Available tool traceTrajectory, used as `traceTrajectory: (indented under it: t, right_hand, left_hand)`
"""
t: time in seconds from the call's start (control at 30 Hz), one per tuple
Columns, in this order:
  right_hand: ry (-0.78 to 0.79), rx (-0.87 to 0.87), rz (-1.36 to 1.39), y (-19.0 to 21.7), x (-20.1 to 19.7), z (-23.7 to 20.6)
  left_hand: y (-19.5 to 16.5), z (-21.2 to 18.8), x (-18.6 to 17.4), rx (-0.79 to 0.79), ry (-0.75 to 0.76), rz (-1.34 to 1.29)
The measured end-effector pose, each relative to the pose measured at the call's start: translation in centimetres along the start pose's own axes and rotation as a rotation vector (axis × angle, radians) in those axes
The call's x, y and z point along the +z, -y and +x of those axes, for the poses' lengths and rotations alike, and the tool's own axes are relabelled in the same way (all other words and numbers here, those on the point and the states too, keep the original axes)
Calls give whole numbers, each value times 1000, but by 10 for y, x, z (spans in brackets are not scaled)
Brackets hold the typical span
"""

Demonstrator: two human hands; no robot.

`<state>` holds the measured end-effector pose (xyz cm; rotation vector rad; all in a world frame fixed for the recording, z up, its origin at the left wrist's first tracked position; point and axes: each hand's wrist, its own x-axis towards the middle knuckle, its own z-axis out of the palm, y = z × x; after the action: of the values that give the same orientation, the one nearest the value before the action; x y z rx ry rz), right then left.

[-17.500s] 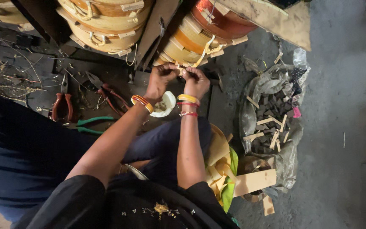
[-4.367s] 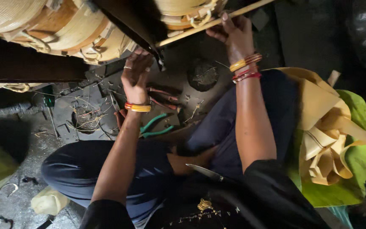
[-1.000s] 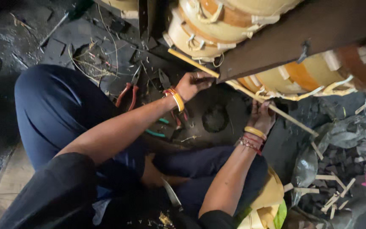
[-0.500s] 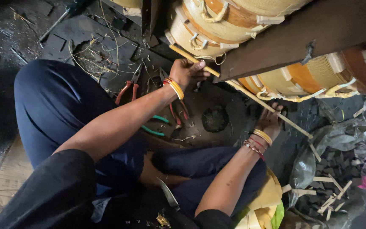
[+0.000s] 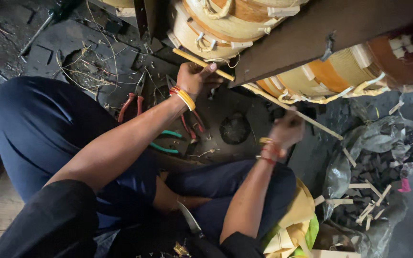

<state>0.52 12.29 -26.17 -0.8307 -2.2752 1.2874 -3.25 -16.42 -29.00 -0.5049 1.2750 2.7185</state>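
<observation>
Looking down from my head camera, my left hand (image 5: pixel 194 79) has climbed from half a second ago and now sits right up against the underside of the big wound coil (image 5: pixel 225 24), fingers curled shut around the upper end of the long thin stick (image 5: pixel 206 63), thumb laid along it. A second back that hand was lower, nearer the tools on the floor, so I judge the stick has been pushed further in under the coil's pale wrapping. My right hand (image 5: pixel 285 131) has stayed low on the other stretch of the stick (image 5: pixel 311 122); it is blurred, but the fingers look closed on it, steadying it where it runs down to the right past the brown beam (image 5: pixel 321 33). The stick lies slanted, its top end touching the coil, its lower end out toward the sack of scraps (image 5: pixel 378 167). Between my arms on the dark floor lie the red-handled pliers (image 5: pixel 130 98) and green-handled cutters (image 5: pixel 166 141), both untouched and well apart from either hand. My knees in blue trousers (image 5: pixel 44 124) frame the spot.
</observation>
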Motion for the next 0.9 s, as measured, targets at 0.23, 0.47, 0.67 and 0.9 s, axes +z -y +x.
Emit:
traceTrajectory:
  t: [0.23,0.47,0.67,0.9]
  right_hand:
    - [127,-1059,-372,69,75,-111]
    - [48,-985,-668,48,87,-92]
    - [10,-911,-699,39,89,-93]
    - [-18,-963,-641,44,86,-91]
  left_hand:
    - [6,3,-7,66,3,139]
    - [12,11,-4,40,-36,141]
    - [8,15,-6,-36,-52,48]
    - [-13,10,-10,55,-78,170]
